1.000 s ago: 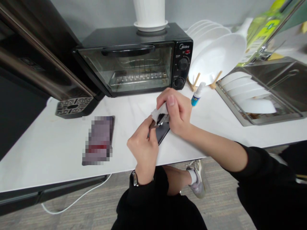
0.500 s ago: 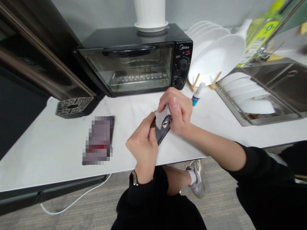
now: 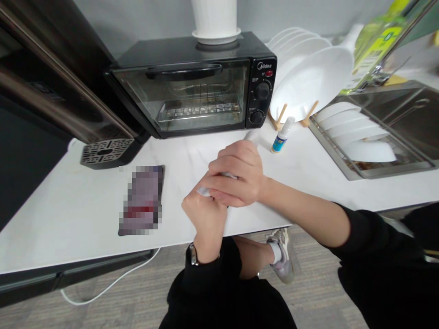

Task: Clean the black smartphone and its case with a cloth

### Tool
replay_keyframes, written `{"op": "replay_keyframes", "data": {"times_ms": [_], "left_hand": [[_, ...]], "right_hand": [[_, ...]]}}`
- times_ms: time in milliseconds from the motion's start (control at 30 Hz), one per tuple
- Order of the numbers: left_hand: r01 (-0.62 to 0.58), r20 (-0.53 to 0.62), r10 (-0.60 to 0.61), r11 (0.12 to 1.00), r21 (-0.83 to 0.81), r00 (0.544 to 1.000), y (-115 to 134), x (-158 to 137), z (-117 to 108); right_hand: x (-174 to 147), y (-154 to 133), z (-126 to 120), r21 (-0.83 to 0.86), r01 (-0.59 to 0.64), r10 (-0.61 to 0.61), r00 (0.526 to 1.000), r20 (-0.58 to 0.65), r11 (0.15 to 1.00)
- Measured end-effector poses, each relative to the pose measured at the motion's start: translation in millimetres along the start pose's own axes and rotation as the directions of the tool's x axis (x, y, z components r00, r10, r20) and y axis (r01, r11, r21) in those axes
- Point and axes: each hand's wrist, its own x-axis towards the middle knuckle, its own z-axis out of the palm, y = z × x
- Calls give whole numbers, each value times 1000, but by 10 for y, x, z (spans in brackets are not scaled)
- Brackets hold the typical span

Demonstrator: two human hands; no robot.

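Note:
Near the counter's front edge, my right hand (image 3: pixel 238 171) is closed over the thumb side of my left hand (image 3: pixel 206 208), its fingers wrapped round a crumpled white tissue (image 3: pixel 204 191). White bits of it show between the fingers, and a blurred pale tip stands out above the knuckles. My left hand is closed too, with a watch on its wrist; what it grips is hidden beneath my right hand. Just to the right stands a small spray bottle (image 3: pixel 280 137) with a blue label, touched by neither hand. A pixelated flat dark-edged object (image 3: pixel 142 201) lies to the left.
A black toaster oven (image 3: pixel 192 96) stands behind my hands, a white pot (image 3: pixel 215 20) on top. White plates (image 3: pixel 308 84) lean in a wooden rack at the right, beside a sink (image 3: pixel 363 176) with stacked bowls (image 3: pixel 356 132). A dark machine's drip tray (image 3: pixel 108 153) juts out at the left.
My right hand has moved down and left with the tissue, now covering my left fingers. The shiny oval piece and dark flat thing seen between my hands are almost wholly hidden.

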Motion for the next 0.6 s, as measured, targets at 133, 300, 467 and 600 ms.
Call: {"op": "replay_keyframes", "data": {"times_ms": [133, 300, 467, 600], "left_hand": [[-111, -96, 110, 994, -6, 989, 37, 12, -17], [-156, -142, 141, 982, -104, 980, 54, 12, -10], [-117, -114, 103, 985, -124, 988, 15, 4, 9], [-100, -103, 92, 993, -69, 990, -8, -7, 18]], "right_hand": [[13, 3, -23, 196, -323, 337, 941, -42, 926], [22, 67, 15, 451, -633, 701, 713, 21, 629], [29, 47, 10, 463, -706, 758, 644, 105, 536], [53, 7, -37, 185, -374, 387, 922, -34, 909]]}}
